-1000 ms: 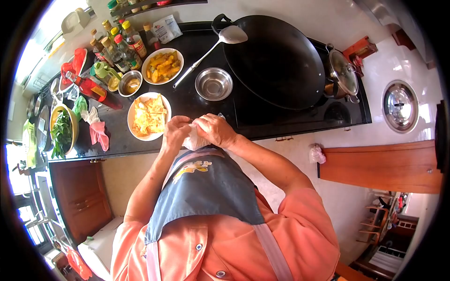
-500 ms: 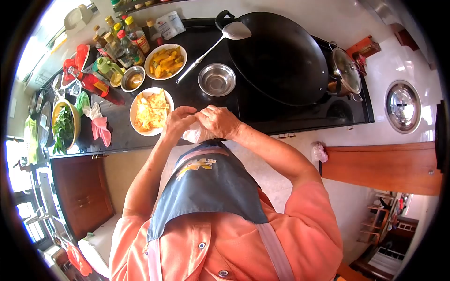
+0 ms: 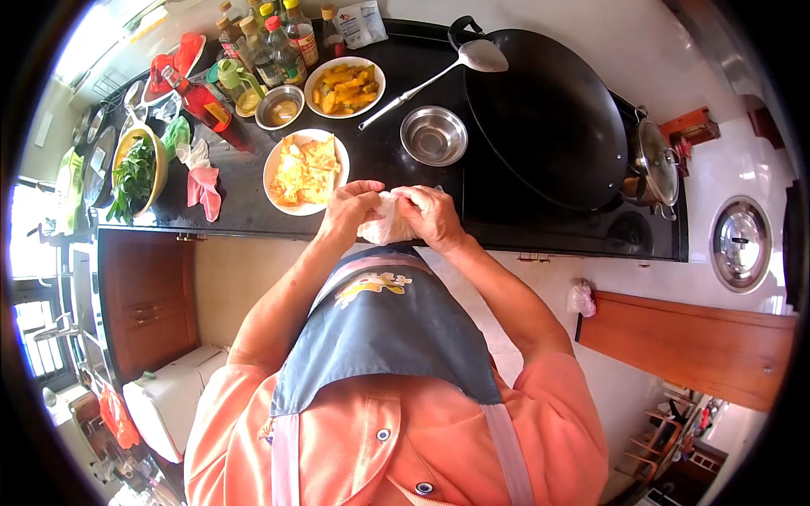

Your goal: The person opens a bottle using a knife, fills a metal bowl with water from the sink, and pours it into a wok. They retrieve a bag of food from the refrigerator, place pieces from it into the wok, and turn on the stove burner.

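Observation:
A pale, translucent plastic bag (image 3: 390,226) sits at the counter's front edge, just above my apron. My left hand (image 3: 353,207) pinches its upper left side, and my right hand (image 3: 432,217) grips its upper right side. What the bag contains is unclear. Just left of my hands is a white bowl of cooked egg (image 3: 306,171). An empty-looking metal bowl (image 3: 434,136) stands beyond my right hand. Farther back is a bowl of yellow-orange pieces (image 3: 345,88), beside a small metal bowl (image 3: 280,108) with some food in it.
A large black wok (image 3: 544,118) fills the right of the counter, with a metal spatula (image 3: 483,56) over its left rim. A lidded pot (image 3: 654,164) stands beyond it. Several bottles (image 3: 274,46), a red bottle (image 3: 201,99) and a basin of greens (image 3: 159,173) are at the left.
The view has shifted, so the counter items appear farther right and higher. My hands have moved slightly apart at the top of the bag, and more of it shows between them.

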A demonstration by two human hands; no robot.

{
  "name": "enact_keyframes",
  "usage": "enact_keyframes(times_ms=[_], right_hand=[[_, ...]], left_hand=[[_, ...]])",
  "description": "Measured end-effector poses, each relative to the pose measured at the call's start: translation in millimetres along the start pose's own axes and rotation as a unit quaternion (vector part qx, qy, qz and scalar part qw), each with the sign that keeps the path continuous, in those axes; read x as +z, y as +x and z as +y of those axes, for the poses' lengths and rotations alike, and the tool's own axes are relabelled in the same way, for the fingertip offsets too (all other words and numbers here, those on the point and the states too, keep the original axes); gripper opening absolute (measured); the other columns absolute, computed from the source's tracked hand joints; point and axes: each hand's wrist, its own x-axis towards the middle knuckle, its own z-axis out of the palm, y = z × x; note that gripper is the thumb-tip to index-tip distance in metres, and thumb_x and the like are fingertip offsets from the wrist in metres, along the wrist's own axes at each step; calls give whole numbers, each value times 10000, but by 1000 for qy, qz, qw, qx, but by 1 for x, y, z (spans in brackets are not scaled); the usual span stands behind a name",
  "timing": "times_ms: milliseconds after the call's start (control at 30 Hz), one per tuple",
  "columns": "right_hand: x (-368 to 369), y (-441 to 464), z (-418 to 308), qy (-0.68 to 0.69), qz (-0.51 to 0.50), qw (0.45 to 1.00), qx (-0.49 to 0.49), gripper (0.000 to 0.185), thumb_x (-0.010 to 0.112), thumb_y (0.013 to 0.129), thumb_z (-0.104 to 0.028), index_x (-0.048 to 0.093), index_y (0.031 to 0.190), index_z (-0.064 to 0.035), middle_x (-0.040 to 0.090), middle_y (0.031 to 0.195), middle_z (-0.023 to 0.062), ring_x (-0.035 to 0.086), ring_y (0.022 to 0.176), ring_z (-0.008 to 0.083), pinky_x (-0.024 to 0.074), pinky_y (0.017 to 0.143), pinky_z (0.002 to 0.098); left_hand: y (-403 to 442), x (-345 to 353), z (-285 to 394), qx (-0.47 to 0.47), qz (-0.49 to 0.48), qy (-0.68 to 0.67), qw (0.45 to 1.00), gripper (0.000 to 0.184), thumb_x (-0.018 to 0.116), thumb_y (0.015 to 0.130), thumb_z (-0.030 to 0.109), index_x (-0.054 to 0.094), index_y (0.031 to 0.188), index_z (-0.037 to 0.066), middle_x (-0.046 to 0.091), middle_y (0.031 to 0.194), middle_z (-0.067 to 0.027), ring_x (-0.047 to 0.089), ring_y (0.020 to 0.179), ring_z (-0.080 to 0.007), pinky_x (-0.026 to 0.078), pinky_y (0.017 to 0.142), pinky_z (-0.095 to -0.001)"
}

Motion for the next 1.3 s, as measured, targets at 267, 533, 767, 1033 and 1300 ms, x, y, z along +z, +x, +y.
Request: enact_keyframes(times_ms=[267,533,767,1033,1300], right_hand=[[-19,20,-4,-235,-120,948,-176,415,619,900,-149,638,1270,39,699,1068,122,687,940,257,606,741,345],[-9,19,-3,-236,-98,957,-136,217,676,863,-160,657,1041,-37,691,959,87,681,870,252,596,701,349],[3,6,0,-148,-47,984,-85,202,687,865,-103,680,1049,-20,722,979,139,702,894,299,584,761,385],[-6,12,-6,-97,-9,994,-55,356,694,896,-54,662,1249,-14,710,1074,143,693,985,318,579,855,401],[-23,25,-15,-176,-90,972,-126,308,764,814,-45,703,1113,-2,710,1030,100,694,903,282,599,784,370]], left_hand=[[10,-5,32,-16,-43,124,991,275,742,880,208,735,1047,-10,709,907,-68,673,784,-113,584,695,-236],[2,5,33,20,-19,335,942,366,749,808,208,726,1087,-27,745,902,-110,716,849,-158,589,745,-298],[9,-1,0,122,20,371,920,406,727,792,154,692,1153,-27,754,945,-156,735,866,-211,587,796,-333],[6,-12,23,-72,-66,-103,990,324,691,894,99,647,1208,30,668,915,-22,636,773,-93,578,726,-245],[8,-4,36,18,-77,101,992,393,694,907,137,638,1277,13,741,1000,-40,695,834,-129,576,743,-260]])
